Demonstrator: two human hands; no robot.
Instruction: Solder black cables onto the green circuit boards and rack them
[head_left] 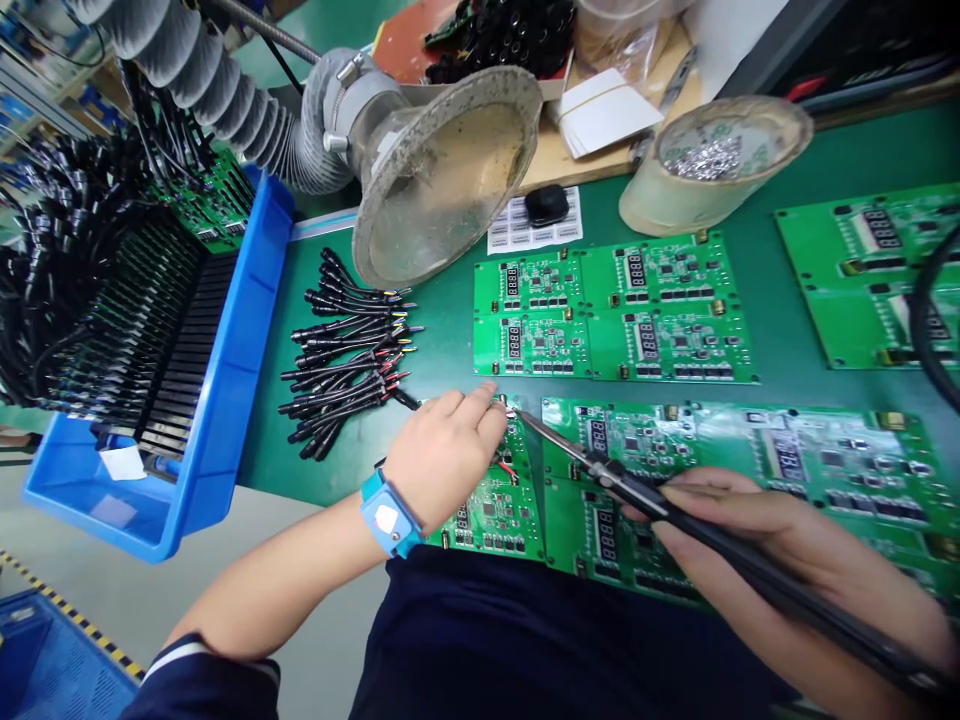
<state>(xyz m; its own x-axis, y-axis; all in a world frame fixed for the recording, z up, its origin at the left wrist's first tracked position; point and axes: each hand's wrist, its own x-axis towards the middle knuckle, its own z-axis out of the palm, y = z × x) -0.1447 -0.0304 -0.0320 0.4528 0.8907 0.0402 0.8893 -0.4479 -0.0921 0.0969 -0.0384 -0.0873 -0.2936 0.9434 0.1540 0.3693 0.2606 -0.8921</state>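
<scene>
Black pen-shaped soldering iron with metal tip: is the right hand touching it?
Touching: the head view plainly shows the right hand gripping the soldering iron.

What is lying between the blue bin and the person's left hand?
In the head view, short black cables lie in a loose row on the green table between the blue bin and the left hand.

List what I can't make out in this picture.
Head view: your left hand hides part of the circuit board under it.
Head view: the soldering iron's tip is too small to judge contact.
Head view: a black object hides part of the label sheet.
Head view: the right edge cuts off the far-right circuit panel.
</scene>
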